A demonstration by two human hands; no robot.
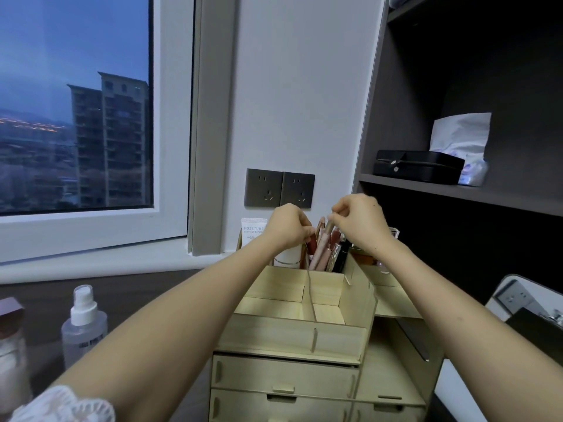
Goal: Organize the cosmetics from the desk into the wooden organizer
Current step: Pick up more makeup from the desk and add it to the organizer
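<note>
The pale wooden organizer (pixel 292 333) stands on the desk in front of me, with open top compartments and drawers below. Its back compartment holds several upright lip products and pens (pixel 323 254). My left hand (pixel 286 226) is closed on a dark red lip tube (pixel 402 245) at the left of that bunch. My right hand (pixel 356 220) pinches the top of a slim pink tube (pixel 327 233) standing among them. A white sunscreen tube (pixel 253 231) stands behind the organizer's left rear. The front compartments look bare.
A clear spray bottle (pixel 83 324) and a jar with a brown lid (pixel 10 339) stand on the dark desk at the left. Wall sockets (pixel 278 188) sit behind. A dark shelf at the right carries a black case (pixel 419 166) and tissues (pixel 460 138).
</note>
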